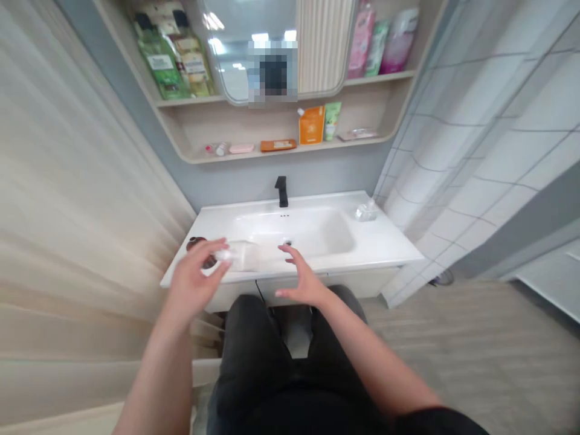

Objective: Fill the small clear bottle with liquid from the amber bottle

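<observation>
My left hand has its thumb and fingers closed around the white cap end of a pale, see-through bottle. The bottle points to the right over the left front part of the washbasin, blurred by motion. Whether it touches the counter I cannot tell. My right hand is at the basin's front edge, fingers apart and curved, with nothing in it. A gap separates it from the bottle. Partly hidden behind my left hand, a dark brown object stands on the counter's left end.
The white washbasin has a black faucet at its back. A clear bottle is on the right of the counter. Above hangs a mirror cabinet with shelves holding several bottles, an orange pouch and a green tube. A curtain hangs on the left.
</observation>
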Action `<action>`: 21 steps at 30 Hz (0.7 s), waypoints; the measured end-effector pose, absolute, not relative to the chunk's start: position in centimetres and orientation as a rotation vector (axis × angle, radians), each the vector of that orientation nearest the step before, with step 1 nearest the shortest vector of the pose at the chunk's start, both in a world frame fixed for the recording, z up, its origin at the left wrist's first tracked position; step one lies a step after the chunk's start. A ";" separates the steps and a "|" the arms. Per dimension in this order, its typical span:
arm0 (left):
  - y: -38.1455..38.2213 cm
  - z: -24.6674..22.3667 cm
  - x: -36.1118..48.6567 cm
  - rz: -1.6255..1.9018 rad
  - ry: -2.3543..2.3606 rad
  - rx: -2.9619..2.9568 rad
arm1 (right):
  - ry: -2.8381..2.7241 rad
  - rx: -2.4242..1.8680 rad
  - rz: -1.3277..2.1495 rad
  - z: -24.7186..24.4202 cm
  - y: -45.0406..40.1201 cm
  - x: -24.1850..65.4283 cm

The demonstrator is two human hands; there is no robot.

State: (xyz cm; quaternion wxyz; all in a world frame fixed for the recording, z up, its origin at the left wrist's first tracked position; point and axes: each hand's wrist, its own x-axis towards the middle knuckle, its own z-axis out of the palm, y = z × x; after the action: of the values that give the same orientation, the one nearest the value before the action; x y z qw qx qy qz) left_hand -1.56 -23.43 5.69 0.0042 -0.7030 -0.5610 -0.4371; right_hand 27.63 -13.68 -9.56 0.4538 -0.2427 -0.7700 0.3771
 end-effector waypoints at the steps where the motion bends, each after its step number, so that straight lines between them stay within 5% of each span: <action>1: -23.9 4.4 0.6 -1.388 -1.751 -2.308 | -1.905 -0.588 0.956 -8.9 -15.5 27.3; 12: -24.3 -2.8 8.5 -2.215 -1.827 -2.885 | -1.747 -0.653 1.367 -6.8 -20.2 32.7; 21: -24.8 -2.0 11.3 -2.411 -1.776 -2.887 | -1.710 -0.670 1.378 -7.3 -21.7 33.9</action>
State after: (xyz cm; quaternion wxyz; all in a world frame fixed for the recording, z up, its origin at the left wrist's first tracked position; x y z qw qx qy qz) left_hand 11.28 -24.84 -2.04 -0.4875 -0.6060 -0.3727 -0.5061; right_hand 33.89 -21.70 -7.27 0.4105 -0.2661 -0.6792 0.5472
